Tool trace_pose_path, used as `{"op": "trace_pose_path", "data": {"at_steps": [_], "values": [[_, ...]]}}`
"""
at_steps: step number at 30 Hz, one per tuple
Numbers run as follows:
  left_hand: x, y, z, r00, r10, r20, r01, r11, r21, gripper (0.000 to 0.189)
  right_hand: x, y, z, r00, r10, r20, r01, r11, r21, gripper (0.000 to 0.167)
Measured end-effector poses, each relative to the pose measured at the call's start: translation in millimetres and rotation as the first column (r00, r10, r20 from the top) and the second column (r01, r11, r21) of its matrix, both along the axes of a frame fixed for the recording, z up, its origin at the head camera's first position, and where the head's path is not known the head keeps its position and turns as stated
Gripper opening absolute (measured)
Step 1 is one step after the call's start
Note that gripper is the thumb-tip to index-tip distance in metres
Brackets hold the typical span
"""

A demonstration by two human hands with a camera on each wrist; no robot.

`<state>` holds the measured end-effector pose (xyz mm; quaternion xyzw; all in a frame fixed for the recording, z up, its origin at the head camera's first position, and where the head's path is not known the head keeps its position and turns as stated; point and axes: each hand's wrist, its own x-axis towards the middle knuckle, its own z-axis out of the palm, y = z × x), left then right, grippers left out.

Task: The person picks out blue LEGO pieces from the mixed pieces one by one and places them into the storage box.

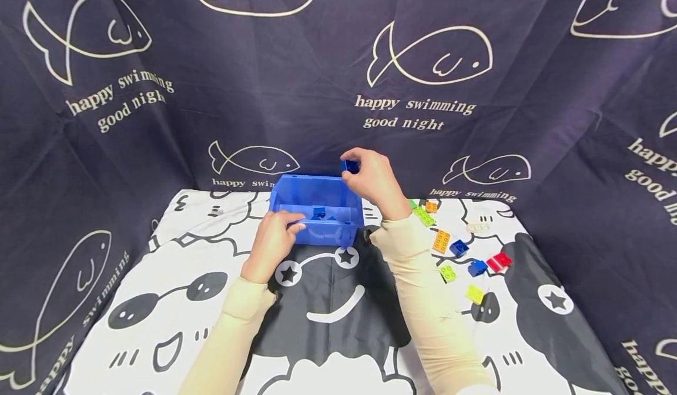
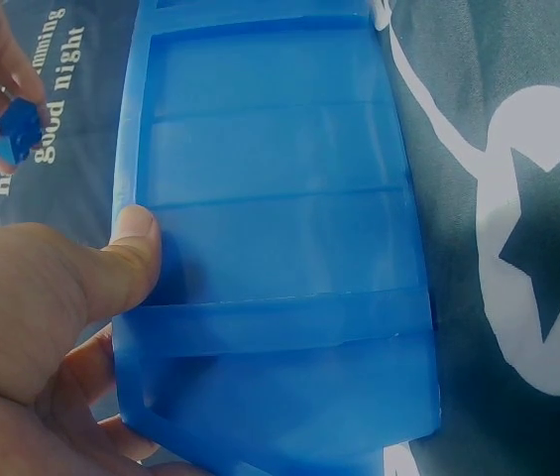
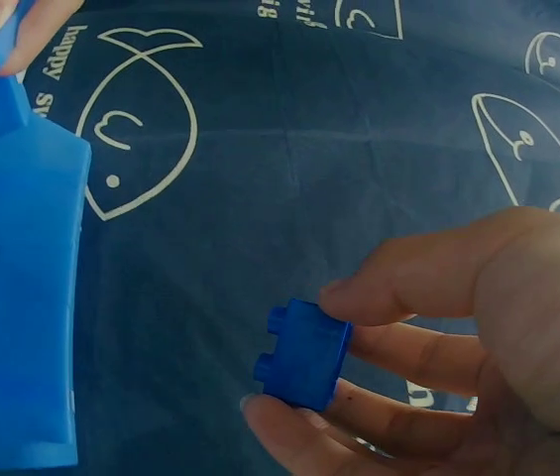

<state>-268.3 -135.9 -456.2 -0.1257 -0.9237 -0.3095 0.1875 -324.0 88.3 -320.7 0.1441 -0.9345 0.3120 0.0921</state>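
Right grip: the right grip [image 1: 372, 178] is clamped on one dark blue toy brick [image 3: 309, 357], pinched between thumb and fingers.
Held brick: raised at the fingertips of the right grip, apart from the bin; in the right wrist view, two studs point toward the bin side.
Left grip: the left grip [image 1: 271, 239] is clamped on the near rim of the blue plastic storage bin [image 1: 322, 236], toward the rim's left end.
Bin: between the two grips, its far right corner near the right grip; it rests on the desk [image 1: 174, 265].
Bin contents: blue bricks [image 1: 319, 211] lie inside, to the right of the left grip; their count cannot be read.
Loose bricks, below and right of the right grip: small orange brick [image 1: 431, 207], long lime brick [image 1: 424, 216], long orange brick [image 1: 441, 241], pale brick [image 1: 478, 228].
Loose bricks, nearer the wearer: two blue bricks [image 1: 459, 248], red brick [image 1: 499, 261], small lime brick [image 1: 448, 274], yellow brick [image 1: 475, 294].
Desk covering: black-and-white cartoon cloth [image 1: 211, 324] below both grips.
Backdrop: dark fish-print curtain [image 1: 296, 89] beyond both grips.
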Motion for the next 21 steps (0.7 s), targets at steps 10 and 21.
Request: {"op": "trace_pose_path", "data": {"at_steps": [10,21], "values": [[0.0,-1.7,-2.8,1.0,0.005,-0.001,-0.005,1.0,-0.003,0.025,-8.9,-16,-14.7,0.998,0.006,0.065,-0.011,0.997,0.082,0.035],[-1.4,-3.0,-0.7,1.0,-0.001,-0.009,0.0,1.0,-0.013,0.024,-15.8,-28,-28.4,0.974,-0.034,0.224,0.005,0.991,0.132,0.034]]}}
